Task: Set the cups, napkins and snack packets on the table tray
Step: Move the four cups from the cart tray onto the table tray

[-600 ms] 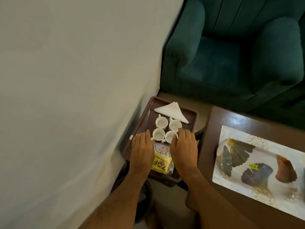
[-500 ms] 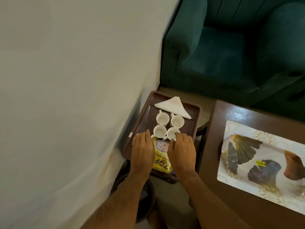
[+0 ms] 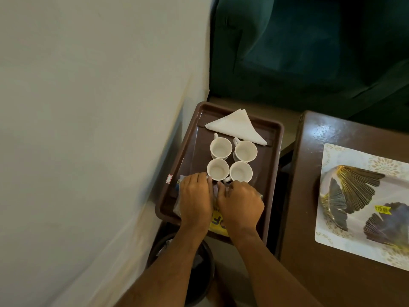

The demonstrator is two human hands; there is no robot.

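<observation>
A brown tray (image 3: 271, 138) stands beside the wall. Several white cups (image 3: 221, 148) sit grouped in its middle, open side up. A folded white napkin (image 3: 235, 127) lies at the tray's far end. At the near end lie snack packets; the yellow one (image 3: 218, 222) shows between my wrists, and clear wrapper edges stick out on the left. My left hand (image 3: 194, 196) presses down on the packets, fingertips close to the nearest cup. My right hand (image 3: 240, 202) sits beside it, fingers curled onto the packets. Most of the packets are hidden under my hands.
A dark wooden table (image 3: 309, 218) stands right of the tray and carries a white mat (image 3: 327, 218) with dark, gold-edged leaf-shaped dishes (image 3: 354, 189). A green armchair (image 3: 309, 52) fills the back. The pale wall (image 3: 88, 129) runs along the left. A dark round bin (image 3: 199, 273) sits below the tray.
Both hands have drawn closer together over the snack packets, covering more of the yellow one. The view has moved closer to the tray.
</observation>
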